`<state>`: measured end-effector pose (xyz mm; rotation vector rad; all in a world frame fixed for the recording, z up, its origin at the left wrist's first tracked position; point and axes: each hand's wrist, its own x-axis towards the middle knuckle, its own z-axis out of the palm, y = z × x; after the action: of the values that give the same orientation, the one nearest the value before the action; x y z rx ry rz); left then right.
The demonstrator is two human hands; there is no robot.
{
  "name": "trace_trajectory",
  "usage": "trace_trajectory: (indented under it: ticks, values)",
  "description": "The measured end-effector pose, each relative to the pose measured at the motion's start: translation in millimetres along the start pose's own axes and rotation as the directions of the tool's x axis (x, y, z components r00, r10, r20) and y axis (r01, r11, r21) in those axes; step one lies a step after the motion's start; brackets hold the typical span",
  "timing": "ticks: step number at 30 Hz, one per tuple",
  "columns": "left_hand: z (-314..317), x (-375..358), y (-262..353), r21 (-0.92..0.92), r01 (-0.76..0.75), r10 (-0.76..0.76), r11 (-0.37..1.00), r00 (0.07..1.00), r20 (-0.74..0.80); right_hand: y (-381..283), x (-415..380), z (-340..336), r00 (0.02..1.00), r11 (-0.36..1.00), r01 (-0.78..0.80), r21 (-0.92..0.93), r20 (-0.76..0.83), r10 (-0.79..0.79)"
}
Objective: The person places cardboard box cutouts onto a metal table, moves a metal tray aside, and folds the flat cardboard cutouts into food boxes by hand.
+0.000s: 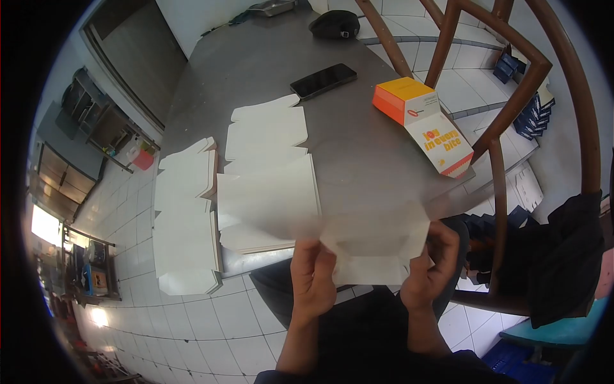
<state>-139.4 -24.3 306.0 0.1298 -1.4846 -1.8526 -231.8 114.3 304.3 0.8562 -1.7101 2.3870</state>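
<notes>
A white cardboard piece (374,246), partly folded and blurred at its top, is held up over the lap between both hands. My left hand (312,278) pinches its left side, fingers closed. On its right side, my right hand (432,265) grips the card with curled fingers. Left of the hands, a stack of flat white die-cut card blanks (268,192) lies on the grey table, and a second stack (182,224) lies farther left. A folded orange and yellow printed box (425,128) with its lid open sits at the table's right edge.
On the grey table (256,70) are a black phone (323,80) and a black cap (334,25). A brown metal chair frame (499,134) stands at the right, with dark cloth (559,256) over it. Tiled steps (473,83) rise behind. Shelves stand at the far left.
</notes>
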Motion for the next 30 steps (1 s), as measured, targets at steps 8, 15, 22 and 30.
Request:
trace_trajectory:
  ticks: [8, 15, 22, 30]
  values:
    - [-38.6, 30.7, -20.3, -0.075, -0.145, 0.16, 0.987, 0.943, 0.29, 19.1, -2.5, 13.3, 0.964, 0.989, 0.03, 0.141, 0.256, -0.066]
    - [1.3, 7.0, -12.0, 0.138, -0.121, 0.17, 0.983, 0.887, -0.43, 49.2, 36.6, -27.2, 0.917, 0.956, 0.058, -0.288, 0.393, 0.063]
    - [-26.8, -68.8, -30.9, 0.961, -0.044, 0.267, 0.272, 0.963, -0.031, -38.4, 36.7, 37.0, 0.849, 0.834, 0.248, -0.493, 0.525, 0.058]
    - [-6.7, -28.1, 17.7, -0.491, 0.152, -0.264, 0.858, 0.95, -0.167, -68.3, 35.5, 45.4, 0.633, 0.76, 0.552, -0.344, 0.766, -0.113]
